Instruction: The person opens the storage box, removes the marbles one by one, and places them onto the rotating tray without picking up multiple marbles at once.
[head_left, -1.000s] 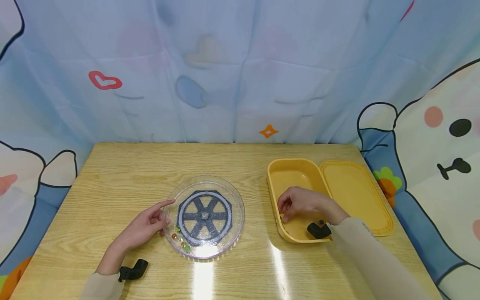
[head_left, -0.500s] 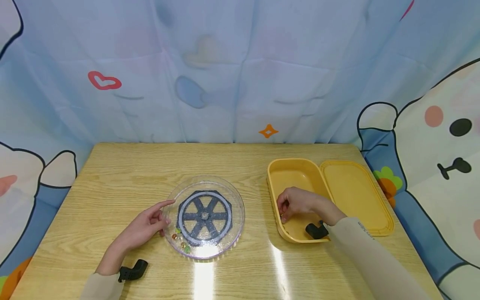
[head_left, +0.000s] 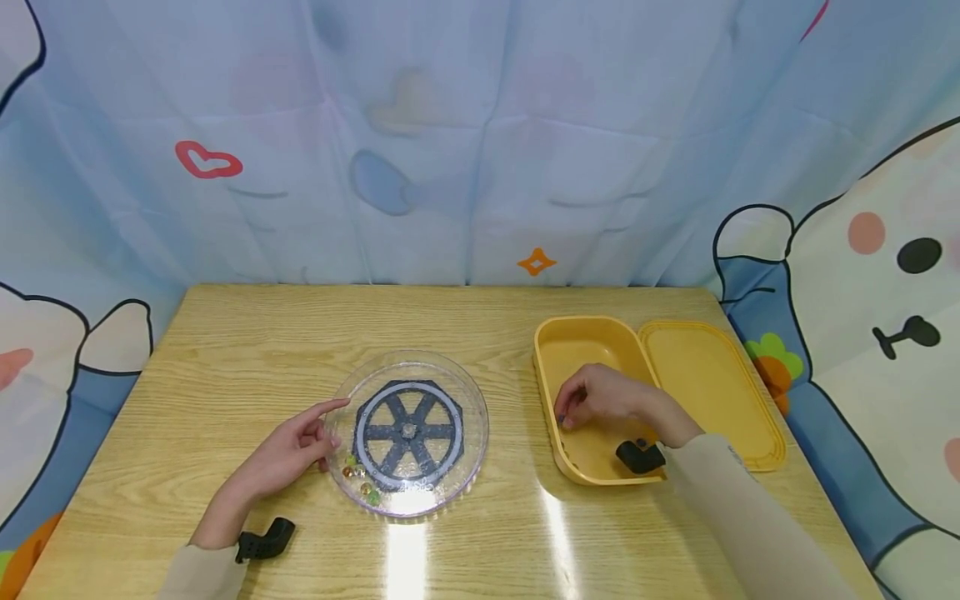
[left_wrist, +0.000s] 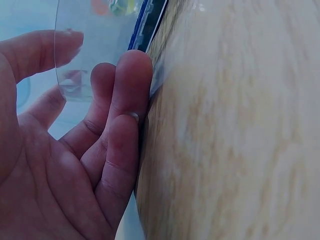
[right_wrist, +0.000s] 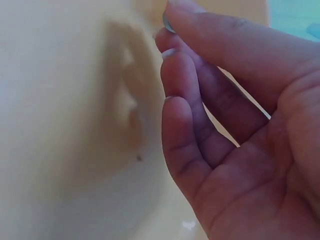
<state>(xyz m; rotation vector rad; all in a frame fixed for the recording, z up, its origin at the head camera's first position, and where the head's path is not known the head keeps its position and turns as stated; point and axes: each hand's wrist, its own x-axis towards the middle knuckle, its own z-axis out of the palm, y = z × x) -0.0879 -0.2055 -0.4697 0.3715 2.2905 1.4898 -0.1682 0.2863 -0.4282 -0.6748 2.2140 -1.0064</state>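
Note:
My left hand (head_left: 288,450) rests at the near-left rim of a round clear plastic plate (head_left: 471,392); its index finger lies straight along the edge, the other fingers loosely bent. In the left wrist view the thumb tip shows through the clear rim (left_wrist: 75,82). Several small green and orange glass beads (head_left: 372,497) lie in the plate's near-left part. Inside a yellow plastic box (head_left: 592,333), my right hand (head_left: 603,392) pinches a small bluish bead (head_left: 561,418) between thumb and index finger. The right wrist view shows only a sliver of this bead (right_wrist: 168,23).
A yellow lid (head_left: 712,392) lies against the box's right side. Under the plate shows a dark spoked base (head_left: 408,432). The wooden table (head_left: 247,333) ends at a patterned curtain (head_left: 450,208) behind and at both sides.
My right hand has risen slightly inside the box, and a bluish bead now shows at its fingertips. My left hand keeps its place at the plate's rim.

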